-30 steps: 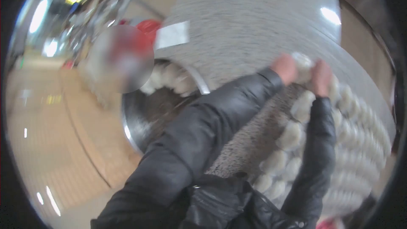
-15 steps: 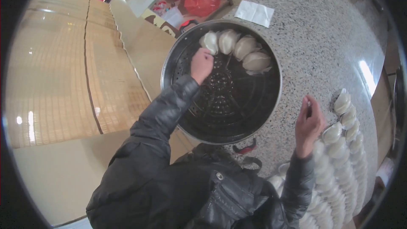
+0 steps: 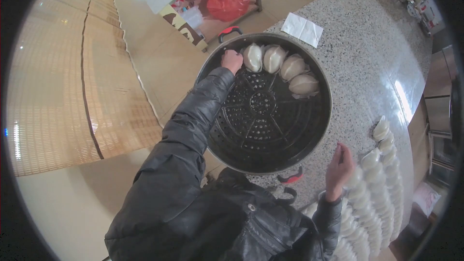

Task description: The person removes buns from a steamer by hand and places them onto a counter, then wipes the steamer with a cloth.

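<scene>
A round black steamer pan [image 3: 261,162] with a perforated base stands on the speckled counter. Several pale dumplings [image 3: 274,59] lie in an arc along its far inner side. My left hand [image 3: 232,61] is closed at the pan's far left wall, just left of the leftmost dumpling; what its fingers hold, if anything, is hidden. My right hand [image 3: 340,169] hovers over the counter to the right of the pan, fingers drawn together, and whether something small is between them I cannot make out. Beside it, rows of white dumplings [image 3: 360,198] overlap on the counter.
A folded white paper [image 3: 302,29] lies on the counter [image 3: 357,63] beyond the pan. The pan has red-and-black handles [image 3: 291,176] front and back. Behind it, a red plastic bag [image 3: 228,2] sits on a low shelf. A bamboo blind [image 3: 53,96] hangs at the left.
My left hand has moved left from below the leftmost dumpling to the pan's wall. My right hand has shifted down and left. The whole view has shifted slightly.
</scene>
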The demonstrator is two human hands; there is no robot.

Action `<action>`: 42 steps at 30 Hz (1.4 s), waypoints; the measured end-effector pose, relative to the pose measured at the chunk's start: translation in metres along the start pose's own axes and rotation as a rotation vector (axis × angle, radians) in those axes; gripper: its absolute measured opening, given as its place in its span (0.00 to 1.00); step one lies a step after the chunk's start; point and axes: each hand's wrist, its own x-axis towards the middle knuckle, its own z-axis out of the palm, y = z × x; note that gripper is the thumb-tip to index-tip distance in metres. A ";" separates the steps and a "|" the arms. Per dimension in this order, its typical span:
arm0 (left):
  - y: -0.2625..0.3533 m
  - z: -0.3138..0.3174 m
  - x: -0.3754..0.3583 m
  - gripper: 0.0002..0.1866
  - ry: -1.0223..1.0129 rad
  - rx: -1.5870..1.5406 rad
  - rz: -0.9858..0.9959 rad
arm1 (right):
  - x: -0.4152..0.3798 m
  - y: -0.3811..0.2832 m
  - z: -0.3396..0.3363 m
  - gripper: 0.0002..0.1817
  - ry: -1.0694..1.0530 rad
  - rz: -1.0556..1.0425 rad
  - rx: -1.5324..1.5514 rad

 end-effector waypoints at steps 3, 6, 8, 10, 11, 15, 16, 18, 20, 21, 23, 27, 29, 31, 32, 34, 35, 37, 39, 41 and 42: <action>-0.006 0.001 0.007 0.19 -0.011 0.012 0.050 | 0.006 -0.010 0.004 0.09 -0.011 0.019 -0.021; -0.013 -0.002 0.004 0.17 -0.011 0.017 0.089 | 0.018 -0.026 0.014 0.08 -0.006 -0.049 -0.039; -0.016 -0.011 -0.016 0.14 0.006 -0.031 0.078 | 0.036 -0.050 0.029 0.08 -0.121 -0.066 0.052; -0.031 -0.011 -0.036 0.13 0.023 -0.063 0.063 | 0.056 -0.072 0.057 0.08 -0.249 -0.108 0.047; -0.040 -0.009 -0.046 0.13 0.039 -0.081 0.053 | 0.066 -0.081 0.073 0.09 -0.347 -0.146 0.024; -0.013 -0.034 -0.125 0.14 -0.073 -0.272 -0.282 | 0.096 -0.105 0.162 0.11 -0.491 -0.301 0.063; -0.007 -0.043 -0.130 0.15 -0.087 -0.305 -0.337 | 0.104 -0.112 0.185 0.11 -0.506 -0.329 0.072; -0.018 -0.040 -0.123 0.14 -0.079 -0.356 -0.369 | 0.113 -0.125 0.223 0.12 -0.501 -0.348 0.090; -0.021 -0.041 -0.119 0.14 -0.054 -0.366 -0.363 | 0.120 -0.141 0.251 0.11 -0.440 -0.408 0.089; -0.025 -0.039 -0.117 0.14 -0.045 -0.369 -0.369 | 0.122 -0.146 0.260 0.11 -0.432 -0.425 0.090; -0.034 -0.035 -0.108 0.11 0.010 -0.388 -0.314 | 0.128 -0.155 0.275 0.11 -0.393 -0.470 0.046; -0.030 -0.042 -0.105 0.11 0.005 -0.403 -0.320 | 0.141 -0.163 0.296 0.11 -0.370 -0.517 -0.003; -0.033 -0.042 -0.101 0.10 0.020 -0.421 -0.301 | 0.145 -0.162 0.304 0.06 -0.321 -0.596 -0.031; -0.037 -0.048 -0.104 0.10 0.010 -0.415 -0.314 | 0.143 -0.165 0.308 0.04 -0.307 -0.644 -0.039; -0.037 -0.050 -0.105 0.10 -0.007 -0.405 -0.325 | 0.144 -0.165 0.309 0.03 -0.299 -0.669 -0.043; -0.045 -0.047 -0.096 0.11 -0.021 -0.371 -0.306 | 0.147 -0.167 0.312 0.04 -0.305 -0.697 -0.049; -0.049 -0.042 -0.091 0.12 -0.023 -0.337 -0.286 | 0.149 -0.165 0.313 0.04 -0.320 -0.711 -0.047; -0.058 -0.032 -0.087 0.13 -0.004 -0.321 -0.239 | 0.149 -0.162 0.319 0.03 -0.332 -0.714 -0.019; -0.063 -0.028 -0.083 0.13 0.031 -0.321 -0.176 | 0.151 -0.162 0.323 0.03 -0.329 -0.712 0.029; -0.062 -0.031 -0.085 0.11 0.171 -0.198 -0.068 | 0.151 -0.165 0.319 0.02 -0.372 -0.719 0.058; -0.063 -0.039 -0.089 0.11 0.184 -0.163 -0.023 | 0.147 -0.171 0.314 0.02 -0.371 -0.697 0.055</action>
